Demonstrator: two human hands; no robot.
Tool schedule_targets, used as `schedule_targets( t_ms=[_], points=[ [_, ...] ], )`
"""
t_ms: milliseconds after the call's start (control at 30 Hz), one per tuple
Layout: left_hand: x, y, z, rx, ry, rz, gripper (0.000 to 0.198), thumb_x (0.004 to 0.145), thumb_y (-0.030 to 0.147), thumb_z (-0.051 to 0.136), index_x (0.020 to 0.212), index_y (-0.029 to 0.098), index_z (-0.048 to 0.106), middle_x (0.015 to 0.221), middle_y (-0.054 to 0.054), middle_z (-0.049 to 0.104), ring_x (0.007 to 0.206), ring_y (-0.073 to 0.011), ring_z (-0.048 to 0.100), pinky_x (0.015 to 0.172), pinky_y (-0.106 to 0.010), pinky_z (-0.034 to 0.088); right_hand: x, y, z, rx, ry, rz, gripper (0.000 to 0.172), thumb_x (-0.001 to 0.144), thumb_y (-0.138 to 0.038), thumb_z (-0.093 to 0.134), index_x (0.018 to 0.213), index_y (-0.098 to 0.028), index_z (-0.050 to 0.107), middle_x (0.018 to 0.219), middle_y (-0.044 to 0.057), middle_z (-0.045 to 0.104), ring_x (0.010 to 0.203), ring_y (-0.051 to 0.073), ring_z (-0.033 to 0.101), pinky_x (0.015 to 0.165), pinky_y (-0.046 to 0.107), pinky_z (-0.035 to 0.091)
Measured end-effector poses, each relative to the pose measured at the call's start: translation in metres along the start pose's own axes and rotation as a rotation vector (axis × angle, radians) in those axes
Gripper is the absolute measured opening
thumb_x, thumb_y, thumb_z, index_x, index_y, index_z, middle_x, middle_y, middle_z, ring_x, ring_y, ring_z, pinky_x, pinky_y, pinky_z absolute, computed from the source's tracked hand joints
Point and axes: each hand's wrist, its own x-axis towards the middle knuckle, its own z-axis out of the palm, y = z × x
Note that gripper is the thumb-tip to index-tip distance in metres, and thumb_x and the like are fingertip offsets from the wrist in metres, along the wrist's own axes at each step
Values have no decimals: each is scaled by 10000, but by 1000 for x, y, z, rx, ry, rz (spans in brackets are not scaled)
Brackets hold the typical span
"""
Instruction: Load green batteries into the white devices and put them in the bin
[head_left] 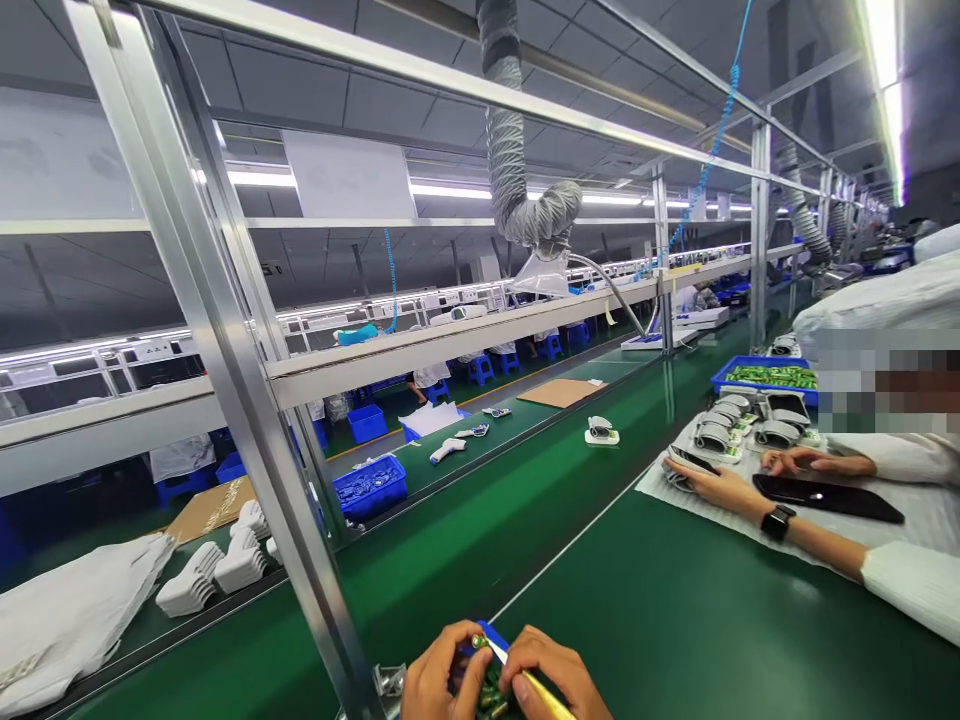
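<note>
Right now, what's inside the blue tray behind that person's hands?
Green circuit boards fill the blue tray. They cover its bottom, so anything underneath them can't be seen.

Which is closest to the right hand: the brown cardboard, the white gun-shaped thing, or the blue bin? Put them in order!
From the right hand, in the head view:
1. the blue bin of parts, on the far bench, off to the left
2. the white gun-shaped device, on the same bench, farther along
3. the brown cardboard sheet, farthest along that bench
</note>
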Motion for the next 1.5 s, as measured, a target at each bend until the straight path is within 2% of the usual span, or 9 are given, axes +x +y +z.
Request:
schedule_targets(
  t_ms=[200, 367, 467, 567, 633, 800, 933, 1167, 1500],
  points=[
    [1, 10, -9, 28, -58, -15, 501, 1009, 693, 590, 1007, 235, 793, 975, -70, 810, 858, -233, 777, 803, -310, 640, 7, -24, -12, 23, -58, 108, 351, 1109, -396, 454, 900, -223, 675, 769, 31, 694, 697, 157, 630, 687, 258, 483],
    [5, 10, -20, 40, -208, -5, 349, 1035, 552, 634, 1037, 235, 782, 1019, -59, 806, 895, -222, 778, 793, -297, 630, 7, -23, -11, 41, -67, 127, 362, 1112, -393, 455, 876, -214, 664, 767, 29, 691, 691, 149, 620, 685, 249, 475],
    [7, 10, -23, 52, -242, 4, 306, 1046, 499, 632, 1082, 230, 775, 1036, -59, 802, 891, -212, 778, 792, -294, 631, 4, -20, -9, 44, -74, 145, 347, 1116, -391, 444, 917, -216, 669, 793, 32, 702, 709, 153, 647, 707, 253, 502],
    [8, 15, -24, 63, -227, 19, 316, 1094, 426, 550, 1233, 222, 748, 1146, -90, 781, 1023, -219, 767, 888, -319, 625, 0, -16, -7, 93, -36, 191, 309, 1126, -420, 423, 1204, -230, 655, 878, 38, 727, 781, 171, 696, 748, 266, 552],
    [8, 22, -23, 66, -191, 25, 340, 1121, 363, 473, 1296, 220, 727, 1204, -107, 750, 1112, -221, 739, 960, -344, 602, -4, -15, -6, 120, 5, 229, 325, 1129, -440, 424, 1314, -240, 600, 926, 42, 731, 776, 169, 695, 729, 267, 566],
    [5, 31, -19, 78, -154, -1, 307, 1099, 246, 478, 1269, 216, 731, 1184, -100, 693, 1112, -218, 694, 991, -368, 561, -10, -20, -7, 60, 35, 275, 239, 1102, -404, 536, 1213, -229, 656, 963, 54, 739, 784, 159, 702, 712, 254, 575],
    [1, 26, -19, 57, -167, -68, 254, 1066, 206, 554, 1241, 233, 735, 1157, -79, 677, 1032, -205, 685, 915, -337, 551, -4, -26, -9, 23, 25, 164, 143, 1066, -264, 602, 1135, -245, 727, 943, 35, 728, 827, 144, 711, 732, 224, 575],
    [2, 27, -19, 28, -169, -96, 237, 1036, 165, 591, 1196, 243, 747, 1135, -55, 667, 979, -185, 672, 842, -304, 526, -1, -31, -9, 16, -1, 97, 182, 1054, -180, 582, 1131, -258, 727, 930, 12, 718, 820, 125, 699, 752, 207, 572],
    [1, 27, -18, 28, -166, -95, 220, 1032, 166, 589, 1169, 235, 748, 1130, -61, 685, 1003, -193, 684, 885, -316, 551, -3, -28, -8, 18, -32, 118, 173, 1052, -171, 578, 1111, -248, 721, 929, 12, 721, 822, 130, 702, 763, 216, 568]
  ],
)
